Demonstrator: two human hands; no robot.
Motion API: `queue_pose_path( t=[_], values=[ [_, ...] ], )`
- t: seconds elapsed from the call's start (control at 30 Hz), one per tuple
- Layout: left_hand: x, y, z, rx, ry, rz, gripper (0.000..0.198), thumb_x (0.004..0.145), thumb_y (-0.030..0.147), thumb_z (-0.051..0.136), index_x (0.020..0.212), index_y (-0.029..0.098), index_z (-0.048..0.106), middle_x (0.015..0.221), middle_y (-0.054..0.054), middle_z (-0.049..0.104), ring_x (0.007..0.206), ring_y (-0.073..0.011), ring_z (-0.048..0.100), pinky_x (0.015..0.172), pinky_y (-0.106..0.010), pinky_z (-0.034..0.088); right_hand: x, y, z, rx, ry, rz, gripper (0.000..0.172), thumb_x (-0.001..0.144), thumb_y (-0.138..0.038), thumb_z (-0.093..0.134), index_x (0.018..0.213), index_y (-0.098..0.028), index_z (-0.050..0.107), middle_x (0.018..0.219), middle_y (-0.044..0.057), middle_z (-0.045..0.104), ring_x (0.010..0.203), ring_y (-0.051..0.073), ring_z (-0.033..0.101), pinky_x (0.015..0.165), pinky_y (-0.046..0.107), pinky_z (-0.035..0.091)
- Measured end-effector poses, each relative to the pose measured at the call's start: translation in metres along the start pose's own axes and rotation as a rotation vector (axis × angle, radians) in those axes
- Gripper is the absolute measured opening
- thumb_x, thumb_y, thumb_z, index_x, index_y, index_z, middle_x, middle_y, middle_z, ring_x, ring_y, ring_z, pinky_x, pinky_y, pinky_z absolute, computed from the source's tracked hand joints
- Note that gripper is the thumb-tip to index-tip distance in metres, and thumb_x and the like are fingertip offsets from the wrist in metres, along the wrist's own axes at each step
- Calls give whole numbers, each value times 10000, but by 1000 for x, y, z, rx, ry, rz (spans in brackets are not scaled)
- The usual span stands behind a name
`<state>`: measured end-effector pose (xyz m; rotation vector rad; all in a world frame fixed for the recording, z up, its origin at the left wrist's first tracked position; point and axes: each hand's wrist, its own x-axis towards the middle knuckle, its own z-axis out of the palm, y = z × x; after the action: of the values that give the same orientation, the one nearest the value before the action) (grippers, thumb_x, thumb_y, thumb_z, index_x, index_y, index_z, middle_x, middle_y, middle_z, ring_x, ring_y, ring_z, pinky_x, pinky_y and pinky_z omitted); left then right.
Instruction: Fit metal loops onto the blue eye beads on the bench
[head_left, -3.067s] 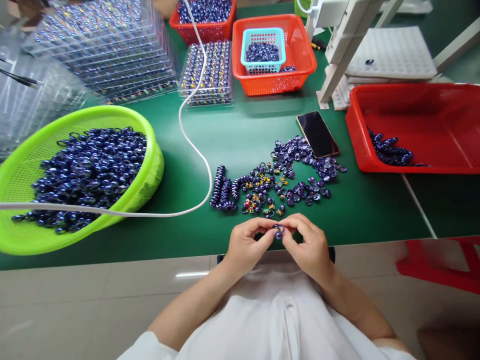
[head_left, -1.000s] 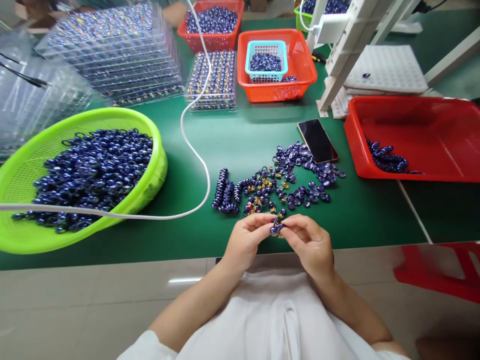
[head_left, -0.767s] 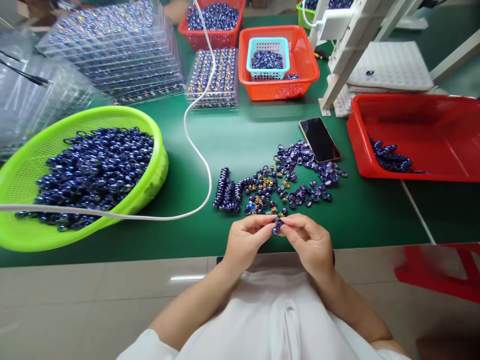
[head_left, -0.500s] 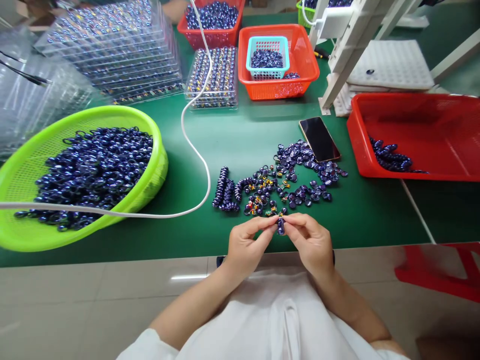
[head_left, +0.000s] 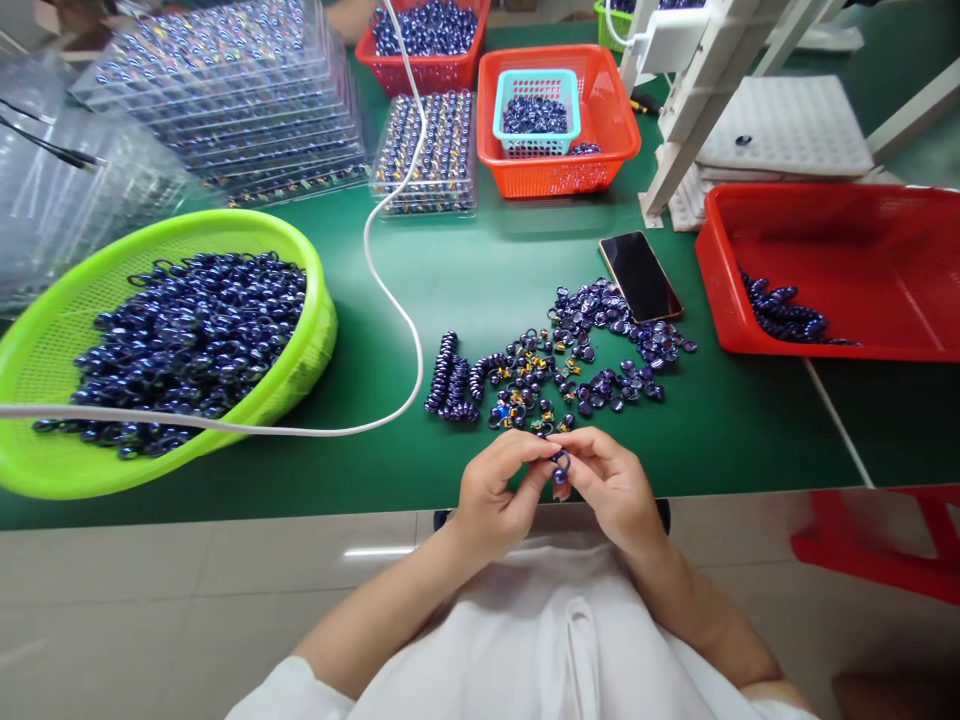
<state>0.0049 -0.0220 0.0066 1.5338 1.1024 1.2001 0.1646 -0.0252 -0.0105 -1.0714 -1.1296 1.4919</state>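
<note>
Just above the table's front edge, a shiny dark blue ring (head_left: 562,466) with a rounded head sits between my two hands. My left hand (head_left: 501,490) pinches it from the left with thumb and forefinger. From the other side, my right hand (head_left: 611,485) closes thumb and fingertips on the same ring. Beyond my fingers lies a loose pile of ring pieces with yellow-orange parts (head_left: 525,375). Small dark round caps (head_left: 600,310) spread to its right. Rows of stacked dark rings (head_left: 448,380) lie at the pile's left.
A lime green basket (head_left: 319,300) full of dark rings stands at left, crossed by a white cable (head_left: 397,310). A phone (head_left: 641,277) lies beside the caps. Red bins (head_left: 840,270), an orange basket (head_left: 559,180), and stacked clear trays (head_left: 225,110) surround the work area.
The ring between my fingers has turned, so its round band now shows. My fingertips have shifted slightly around it. The piles on the table look the same.
</note>
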Motion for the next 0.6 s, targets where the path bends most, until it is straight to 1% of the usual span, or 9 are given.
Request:
queue_pose_path(
  t=[0.13, 0.23, 0.3, 0.4, 0.47, 0.5, 0.6],
  values=[
    [1, -2, -1, 23, -2, 26, 185, 862, 119, 646, 962, 222, 763, 861, -84, 742, 809, -206, 672, 756, -319, 520, 0, 3, 0, 16, 3, 40, 194, 902, -355, 656, 1026, -214, 704, 711, -20, 658, 558, 94, 634, 505, 202, 564],
    [1, -6, -1, 64, -7, 55, 208, 870, 105, 630, 986, 219, 760, 869, -86, 742, 814, -201, 673, 752, -315, 522, 0, 6, -1, -4, 18, 57, 222, 904, -376, 653, 1034, -205, 705, 693, -19, 658, 553, 101, 639, 496, 207, 560],
    [1, -9, -1, 81, -24, 62, 219, 880, 106, 618, 1008, 218, 756, 884, -90, 744, 818, -198, 674, 754, -317, 526, 0, 6, -2, -26, 26, 61, 230, 909, -378, 644, 1045, -201, 702, 703, -15, 671, 560, 105, 654, 503, 210, 565],
    [4, -9, -4, 83, -89, 35, 221, 900, 134, 601, 1029, 228, 755, 928, -96, 759, 852, -204, 688, 777, -326, 533, 0, 3, -6, -84, 30, 44, 224, 914, -365, 634, 1050, -200, 700, 806, 10, 719, 586, 115, 688, 518, 221, 585],
    [6, -6, -7, 81, -116, 3, 220, 904, 155, 602, 1037, 237, 757, 958, -92, 769, 879, -210, 697, 800, -328, 533, 1, -1, -9, -175, 29, 5, 208, 918, -341, 623, 1049, -198, 699, 863, 28, 743, 624, 135, 717, 555, 242, 607],
    [8, -4, -8, 85, -109, -13, 214, 896, 164, 618, 1040, 237, 758, 969, -90, 771, 881, -212, 699, 806, -327, 532, 1, -2, -10, -252, 39, -33, 191, 918, -317, 620, 1045, -198, 699, 864, 31, 751, 644, 144, 727, 582, 253, 614],
    [10, 3, -10, 119, -58, -40, 206, 825, 197, 720, 1025, 223, 759, 947, -89, 769, 847, -216, 689, 795, -320, 525, 3, -7, -13, -559, 99, -234, 154, 897, -217, 618, 1029, -207, 697, 863, 35, 759, 682, 153, 724, 657, 274, 616]
  ],
)
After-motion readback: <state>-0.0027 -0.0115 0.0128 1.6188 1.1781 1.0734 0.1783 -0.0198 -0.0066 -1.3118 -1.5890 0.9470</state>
